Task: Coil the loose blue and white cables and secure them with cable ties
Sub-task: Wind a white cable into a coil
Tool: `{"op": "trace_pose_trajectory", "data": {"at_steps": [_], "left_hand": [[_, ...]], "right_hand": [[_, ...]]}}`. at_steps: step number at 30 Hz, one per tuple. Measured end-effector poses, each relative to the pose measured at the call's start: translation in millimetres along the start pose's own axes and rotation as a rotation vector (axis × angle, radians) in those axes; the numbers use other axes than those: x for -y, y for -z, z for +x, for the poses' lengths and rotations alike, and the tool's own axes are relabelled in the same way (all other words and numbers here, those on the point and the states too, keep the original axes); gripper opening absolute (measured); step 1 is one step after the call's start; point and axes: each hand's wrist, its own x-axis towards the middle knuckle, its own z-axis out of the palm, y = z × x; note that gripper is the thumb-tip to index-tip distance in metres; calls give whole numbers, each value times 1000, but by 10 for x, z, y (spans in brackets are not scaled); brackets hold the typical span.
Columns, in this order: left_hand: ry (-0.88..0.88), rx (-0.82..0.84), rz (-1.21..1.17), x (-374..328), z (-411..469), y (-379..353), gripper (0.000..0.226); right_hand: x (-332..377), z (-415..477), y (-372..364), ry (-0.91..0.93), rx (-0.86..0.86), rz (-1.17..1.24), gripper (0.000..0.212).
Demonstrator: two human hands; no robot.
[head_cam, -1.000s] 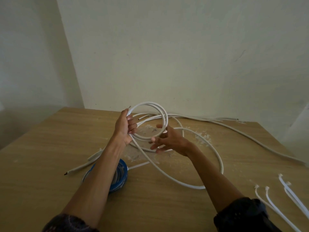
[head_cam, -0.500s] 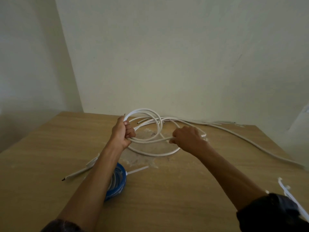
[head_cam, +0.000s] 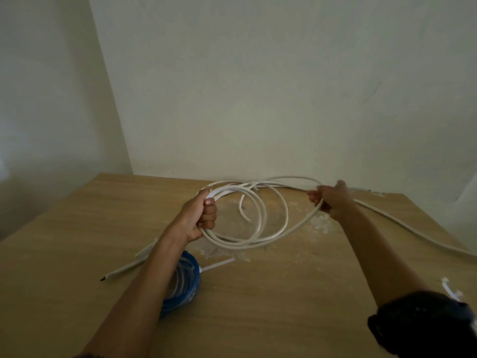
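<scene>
No legible text, label or number anywhere.

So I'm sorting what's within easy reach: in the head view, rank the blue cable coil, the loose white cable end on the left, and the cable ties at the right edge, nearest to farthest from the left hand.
From the left hand:
1. Blue cable coil, just below it, under the forearm.
2. Loose white cable end, lower left on the table.
3. Cable ties, far right edge.
</scene>
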Motion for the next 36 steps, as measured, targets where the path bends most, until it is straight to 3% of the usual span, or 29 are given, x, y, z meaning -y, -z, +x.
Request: {"op": "trace_pose_trajectory", "data": {"at_steps": [3, 7, 9, 14, 20, 26, 29, 36], "left_hand": [[-11, -6, 31, -45, -18, 58, 47], [-16, 34, 112, -21, -3, -57, 48], [-28, 70, 135, 2, 9, -90, 48], [-77, 86, 126, 28, 23, -144, 48], [-175, 42, 83, 71, -5, -151, 35], [-173, -1, 102, 102, 21, -114, 34], [-148, -29, 80, 121, 44, -100, 36], [-184, 55, 65, 82, 3, -343, 36]], "right_hand": [[136, 34, 149, 107, 38, -240, 29], [355, -75, 66, 610, -35, -740, 16], [441, -149, -21, 742, -126, -841, 16], [374, -144, -237, 892, -150, -588, 12], [284, -139, -259, 680, -169, -64, 16], [262, -149, -154, 526, -232, 167, 19], [261, -134, -127, 521, -186, 143, 11], [323, -378, -371, 728, 149, -33, 24]]}}
